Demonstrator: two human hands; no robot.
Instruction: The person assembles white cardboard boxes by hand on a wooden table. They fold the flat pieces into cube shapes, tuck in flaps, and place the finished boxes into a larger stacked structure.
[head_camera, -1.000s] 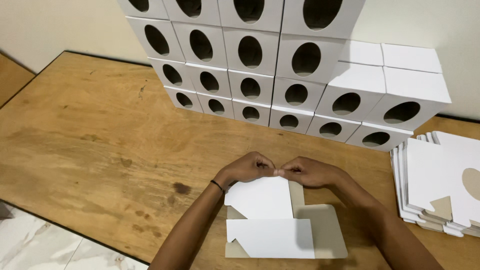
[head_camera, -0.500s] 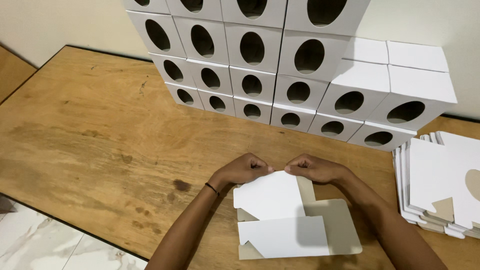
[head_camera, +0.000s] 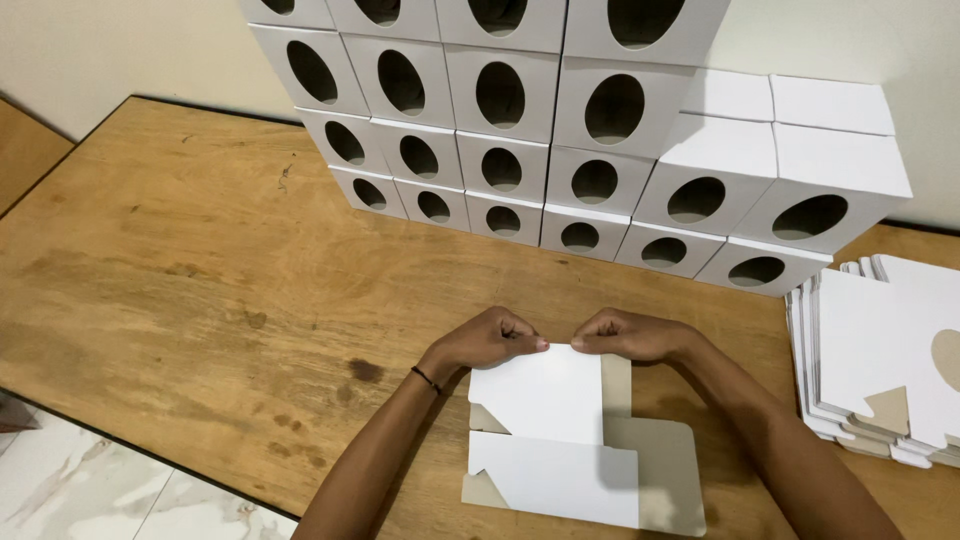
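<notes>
A flat white cardboard box blank (head_camera: 560, 430) with grey-brown inner flaps lies on the wooden table (head_camera: 180, 260) in front of me. My left hand (head_camera: 487, 338) pinches the far left corner of its upper white panel. My right hand (head_camera: 628, 335) pinches the far right corner of the same panel. Both fists sit side by side, almost touching. A thin dark band circles my left wrist.
A wall of assembled white boxes with oval holes (head_camera: 560, 130) is stacked along the back of the table. A pile of flat white box blanks (head_camera: 890, 365) lies at the right edge. The table's near left edge drops to a pale tiled floor (head_camera: 100, 490).
The view has shifted slightly. The upper white panel is folded flatter toward me, and both hands stay pinched on its far edge.
</notes>
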